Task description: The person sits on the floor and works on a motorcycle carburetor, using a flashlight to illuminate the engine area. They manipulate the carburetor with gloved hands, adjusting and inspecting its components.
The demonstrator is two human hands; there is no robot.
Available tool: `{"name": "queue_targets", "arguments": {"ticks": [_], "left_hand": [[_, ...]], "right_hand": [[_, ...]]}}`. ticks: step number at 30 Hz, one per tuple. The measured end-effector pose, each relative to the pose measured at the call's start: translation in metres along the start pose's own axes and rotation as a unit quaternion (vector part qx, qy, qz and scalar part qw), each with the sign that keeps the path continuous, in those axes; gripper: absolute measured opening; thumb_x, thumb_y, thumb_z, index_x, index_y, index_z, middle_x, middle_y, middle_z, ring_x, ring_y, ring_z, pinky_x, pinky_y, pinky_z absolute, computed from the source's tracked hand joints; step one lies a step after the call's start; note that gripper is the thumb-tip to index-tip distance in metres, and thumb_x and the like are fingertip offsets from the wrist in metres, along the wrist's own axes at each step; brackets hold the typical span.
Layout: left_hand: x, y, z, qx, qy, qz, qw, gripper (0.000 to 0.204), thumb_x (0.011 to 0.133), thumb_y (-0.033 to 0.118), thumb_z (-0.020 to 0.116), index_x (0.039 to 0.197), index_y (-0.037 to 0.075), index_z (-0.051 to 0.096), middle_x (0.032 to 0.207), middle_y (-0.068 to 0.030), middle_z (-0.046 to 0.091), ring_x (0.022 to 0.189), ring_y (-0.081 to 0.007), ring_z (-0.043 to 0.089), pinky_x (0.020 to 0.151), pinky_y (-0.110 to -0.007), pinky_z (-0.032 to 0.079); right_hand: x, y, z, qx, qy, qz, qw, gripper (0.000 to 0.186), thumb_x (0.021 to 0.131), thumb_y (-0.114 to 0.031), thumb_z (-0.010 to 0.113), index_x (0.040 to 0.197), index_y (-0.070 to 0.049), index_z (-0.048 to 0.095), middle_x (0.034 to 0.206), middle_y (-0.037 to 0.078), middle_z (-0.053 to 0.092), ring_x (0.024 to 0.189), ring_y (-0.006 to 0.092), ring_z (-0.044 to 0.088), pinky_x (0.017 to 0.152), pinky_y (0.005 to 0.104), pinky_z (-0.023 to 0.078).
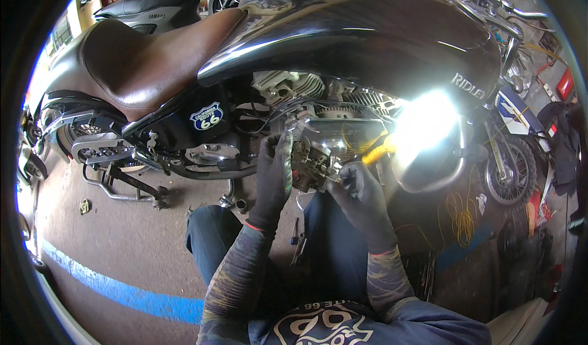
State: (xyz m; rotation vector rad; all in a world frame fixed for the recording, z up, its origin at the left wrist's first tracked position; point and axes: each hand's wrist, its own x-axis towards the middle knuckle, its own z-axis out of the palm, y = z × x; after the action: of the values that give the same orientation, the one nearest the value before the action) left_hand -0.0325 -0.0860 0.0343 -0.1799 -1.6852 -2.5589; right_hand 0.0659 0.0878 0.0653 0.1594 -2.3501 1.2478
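Observation:
In front of the motorcycle's engine (294, 88) I hold a metal carburetor (311, 166) above my knees. My left hand (269, 173), in a dark glove, is closed around its left side. On the other side, my gloved right hand (361, 192) has thumb and fingers pinched together against the carburetor's lower right. Whatever small part lies between those fingertips is too hidden to name. Close beyond the right hand, a work lamp with a yellow handle (377, 151) shines brightly, and its glare hides part of the motorcycle.
The black motorcycle's fuel tank (367, 39) and brown seat (153, 63) stretch across the far side. Yellow cord (459, 219) lies coiled on the floor at right. A screwdriver (294, 232) rests on the floor between my legs. Another motorcycle's wheel (511, 170) stands at far right.

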Motion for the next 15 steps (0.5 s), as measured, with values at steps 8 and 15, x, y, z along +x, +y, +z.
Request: {"name": "queue_targets", "arguments": {"ticks": [8, 15], "left_hand": [[0.0017, -0.0030, -0.0002, 0.001, 0.002, 0.013, 1.000, 0.031, 0.110, 0.027, 0.060, 0.127, 0.001, 0.060, 0.113, -0.0053, 0.064, 0.098, -0.0106, 0.059, 0.083, -0.028, 0.052], [-0.0025, 0.0000, 0.0015, 0.011, 0.004, 0.023, 1.000, 0.032, 0.110, 0.030, 0.060, 0.126, 0.003, 0.060, 0.113, -0.0055, 0.063, 0.096, -0.0087, 0.060, 0.078, -0.024, 0.053]], "right_hand": [[0.0043, 0.0063, -0.0031, -0.007, -0.063, 0.078, 0.995, 0.016, 0.102, -0.012, 0.070, 0.106, -0.001, 0.059, 0.087, 0.001, 0.060, 0.068, 0.0076, 0.054, 0.062, 0.0267, 0.047], [0.0013, 0.0054, -0.0024, 0.006, -0.037, -0.015, 0.999, 0.016, 0.107, -0.014, 0.063, 0.102, 0.001, 0.063, 0.080, 0.000, 0.059, 0.067, 0.0043, 0.055, 0.058, 0.0239, 0.046]]}}
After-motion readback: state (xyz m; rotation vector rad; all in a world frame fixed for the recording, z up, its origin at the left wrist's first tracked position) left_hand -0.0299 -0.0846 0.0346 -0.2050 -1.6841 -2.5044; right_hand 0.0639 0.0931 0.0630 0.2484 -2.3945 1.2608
